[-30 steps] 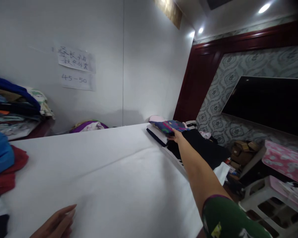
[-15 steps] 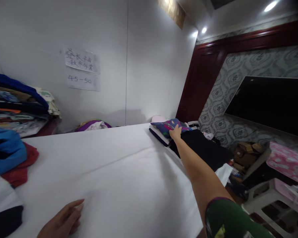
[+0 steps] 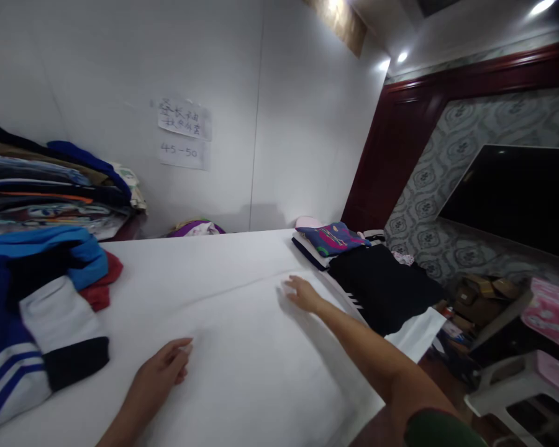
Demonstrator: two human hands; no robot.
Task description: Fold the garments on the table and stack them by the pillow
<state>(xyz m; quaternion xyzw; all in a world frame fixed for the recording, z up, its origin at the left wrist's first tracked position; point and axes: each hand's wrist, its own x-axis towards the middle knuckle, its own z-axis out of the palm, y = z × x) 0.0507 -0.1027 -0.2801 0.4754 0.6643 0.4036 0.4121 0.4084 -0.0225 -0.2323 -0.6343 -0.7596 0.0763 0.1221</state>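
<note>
My right hand [image 3: 302,293] is over the white table [image 3: 233,323], fingers apart and nothing in them. Just beyond it lies a folded blue-purple garment with a pink pattern [image 3: 330,238], on top of white and dark folded clothes [image 3: 310,249]. Beside that stack a black garment [image 3: 386,279] is spread at the table's right end. My left hand [image 3: 164,370] hovers low over the near part of the table, its index finger stretched and the others half bent, holding nothing. To its left is a heap of clothes with a white and black piece [image 3: 68,323].
A tall stack of folded clothes [image 3: 51,186] stands at the back left. A bright blue garment [image 3: 90,257] and a red one [image 3: 103,288] lie in front of it. Handwritten papers [image 3: 185,133] hang on the wall. A plastic stool [image 3: 517,385] is at the right.
My right hand has let go of the patterned garment and drawn back toward me over the table. My left hand appears farther right and higher. The view has turned left.
</note>
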